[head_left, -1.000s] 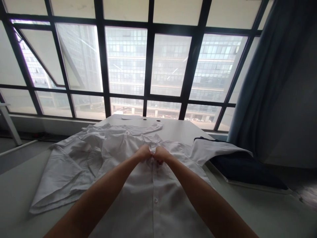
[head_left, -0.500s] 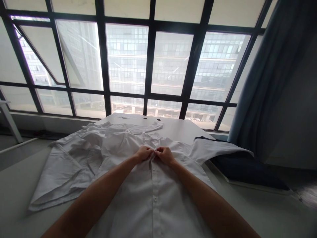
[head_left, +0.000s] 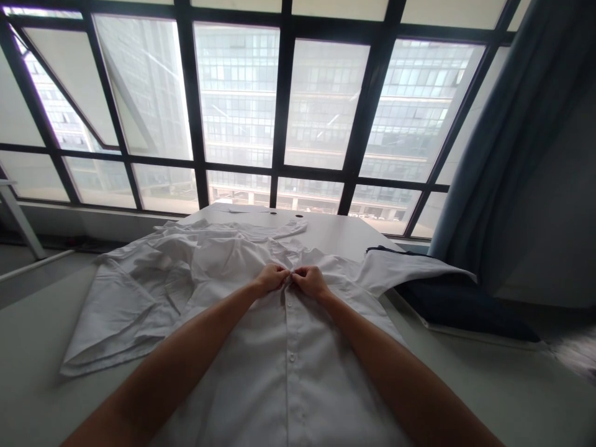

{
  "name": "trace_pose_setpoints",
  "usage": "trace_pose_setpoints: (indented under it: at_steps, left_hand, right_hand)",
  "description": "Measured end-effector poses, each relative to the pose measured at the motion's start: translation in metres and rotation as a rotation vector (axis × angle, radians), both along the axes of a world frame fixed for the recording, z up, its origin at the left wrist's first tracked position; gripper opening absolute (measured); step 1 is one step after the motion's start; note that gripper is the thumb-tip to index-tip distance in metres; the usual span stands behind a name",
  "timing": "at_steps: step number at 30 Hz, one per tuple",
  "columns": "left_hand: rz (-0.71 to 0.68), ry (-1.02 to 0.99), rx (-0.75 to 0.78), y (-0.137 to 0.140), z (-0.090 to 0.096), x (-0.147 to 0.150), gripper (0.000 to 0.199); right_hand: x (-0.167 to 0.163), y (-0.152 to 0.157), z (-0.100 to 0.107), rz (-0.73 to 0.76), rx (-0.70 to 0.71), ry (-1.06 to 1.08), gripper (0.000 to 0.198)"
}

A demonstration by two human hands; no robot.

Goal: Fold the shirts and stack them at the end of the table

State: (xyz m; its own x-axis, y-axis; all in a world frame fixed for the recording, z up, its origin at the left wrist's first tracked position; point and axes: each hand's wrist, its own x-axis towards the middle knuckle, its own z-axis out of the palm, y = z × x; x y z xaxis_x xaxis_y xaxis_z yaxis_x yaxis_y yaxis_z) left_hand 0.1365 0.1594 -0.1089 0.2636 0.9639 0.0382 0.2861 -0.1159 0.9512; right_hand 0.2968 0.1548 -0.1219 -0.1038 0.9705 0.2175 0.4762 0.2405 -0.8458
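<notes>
A white button-up shirt (head_left: 261, 366) lies spread front-up on a pale table (head_left: 32, 347), its buttoned placket running toward me. My left hand (head_left: 271, 277) and my right hand (head_left: 310, 280) meet at the upper part of the placket, near the collar, fingers pinched on the cloth from either side. The shirt's left sleeve (head_left: 121, 310) is crumpled out to the left. Its right sleeve (head_left: 405, 270) drapes over the table's right edge. What lies between my fingertips is hidden.
A dark blue cushion (head_left: 465, 304) sits to the right, partly under the sleeve. A tall window with dark frames (head_left: 279, 124) fills the wall behind the table, and a blue-grey curtain (head_left: 507, 143) hangs at the right. A white stand leg (head_left: 18, 223) stands far left.
Both hands have flattened from a bunched grip to a fingertip pinch on the placket, slightly farther up the shirt. The view has tilted down a little.
</notes>
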Motion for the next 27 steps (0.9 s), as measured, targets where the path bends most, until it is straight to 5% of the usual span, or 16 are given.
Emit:
trace_pose_setpoints:
  at_steps: [8, 14, 27]
  left_hand:
    - [-0.004, -0.006, 0.048, -0.007, 0.004, 0.002, 0.028]
    - [0.005, -0.009, 0.06, -0.009, 0.006, 0.003, 0.023]
    - [0.059, 0.051, 0.033, -0.01, 0.008, 0.004, 0.036]
  right_hand:
    - [0.001, 0.004, -0.006, 0.054, 0.012, 0.05, 0.017]
    - [-0.002, -0.002, 0.003, 0.088, -0.141, 0.213, 0.025]
    - [-0.003, -0.003, -0.001, -0.025, 0.166, -0.114, 0.012]
